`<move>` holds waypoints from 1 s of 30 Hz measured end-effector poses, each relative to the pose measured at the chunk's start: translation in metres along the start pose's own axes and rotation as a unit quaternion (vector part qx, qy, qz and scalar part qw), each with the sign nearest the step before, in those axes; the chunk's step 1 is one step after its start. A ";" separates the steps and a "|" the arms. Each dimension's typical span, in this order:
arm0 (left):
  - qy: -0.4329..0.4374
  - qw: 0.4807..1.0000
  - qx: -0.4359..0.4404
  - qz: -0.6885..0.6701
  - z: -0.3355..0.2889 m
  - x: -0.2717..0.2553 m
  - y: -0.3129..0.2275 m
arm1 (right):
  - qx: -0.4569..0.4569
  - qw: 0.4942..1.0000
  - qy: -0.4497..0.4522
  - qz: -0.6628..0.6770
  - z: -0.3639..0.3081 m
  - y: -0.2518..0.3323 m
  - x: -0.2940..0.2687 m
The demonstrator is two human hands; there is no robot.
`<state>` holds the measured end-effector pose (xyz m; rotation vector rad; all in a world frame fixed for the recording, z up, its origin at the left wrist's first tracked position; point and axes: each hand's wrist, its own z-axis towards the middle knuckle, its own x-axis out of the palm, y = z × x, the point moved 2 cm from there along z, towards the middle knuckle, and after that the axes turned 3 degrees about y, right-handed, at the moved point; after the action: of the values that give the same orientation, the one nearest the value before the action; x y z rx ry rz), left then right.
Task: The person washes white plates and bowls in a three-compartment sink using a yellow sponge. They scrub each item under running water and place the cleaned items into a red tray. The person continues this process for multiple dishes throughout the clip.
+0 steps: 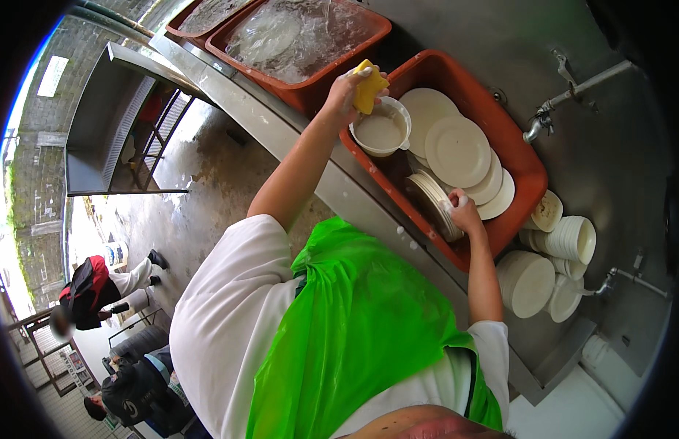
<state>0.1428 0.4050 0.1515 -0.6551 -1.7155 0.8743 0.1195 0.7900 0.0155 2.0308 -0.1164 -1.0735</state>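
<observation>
A yellow sponge is gripped in my left hand, over a translucent round tub of cloudy liquid. That tub sits at the left end of a red-brown basin. My right hand is at a row of white plates standing on edge along the basin's near side, its fingers closed on the rim of one plate. Behind them, several more white plates lie overlapping in the basin. Soap suds cling to both hands.
A second basin of foamy water stands to the left, with another beyond it. Stacked white bowls and plates rest right of the plate basin. Taps jut from the back. Two people are at the far left.
</observation>
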 end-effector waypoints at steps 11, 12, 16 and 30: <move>0.079 0.838 0.315 0.439 -0.055 0.165 0.103 | -0.063 0.723 -0.119 0.678 -0.108 0.100 -0.050; 0.102 0.798 0.378 0.458 -0.076 0.188 0.113 | -0.047 0.664 -0.140 0.733 -0.111 0.107 -0.039; 0.389 0.681 0.327 0.527 -0.144 0.196 0.151 | -0.076 0.587 -0.314 0.743 -0.119 0.062 -0.026; 0.453 0.529 0.197 0.690 -0.131 0.158 0.131 | 0.004 0.571 -0.210 0.794 -0.129 0.065 -0.052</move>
<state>0.2223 0.6349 0.1561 -1.7713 0.3026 1.4467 0.1973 0.8491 0.1337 0.7911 -1.7776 -0.2073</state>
